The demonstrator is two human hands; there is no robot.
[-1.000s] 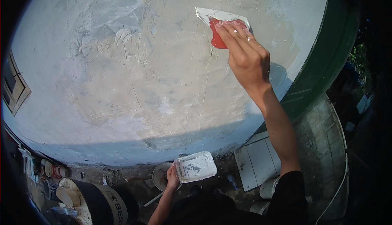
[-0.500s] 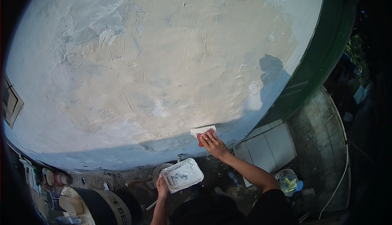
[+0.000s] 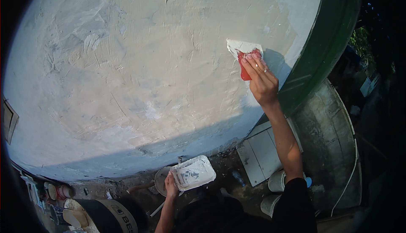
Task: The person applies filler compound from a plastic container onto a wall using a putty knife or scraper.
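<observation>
My right hand is raised at the right side of the wall, fingers pressed on the red handle of a putty knife. Its wide blade is coated with white putty and is at the wall face; whether the edge touches, I cannot tell. Low down, my left hand grips the left rim of a white rectangular tray, which is smeared inside with putty. The wall is pale, with a broad beige patch of rough trowel marks and ridges.
A green door borders the wall on the right. Below it lean white panels, with buckets beside my right arm. A dark drum stands at lower left, near several cups and tubs. A pipe stub juts from the wall base.
My right hand has moved the putty knife up and to the right, from the wall's shaded lower part into the sunlit area. The tray in my left hand has shifted slightly right.
</observation>
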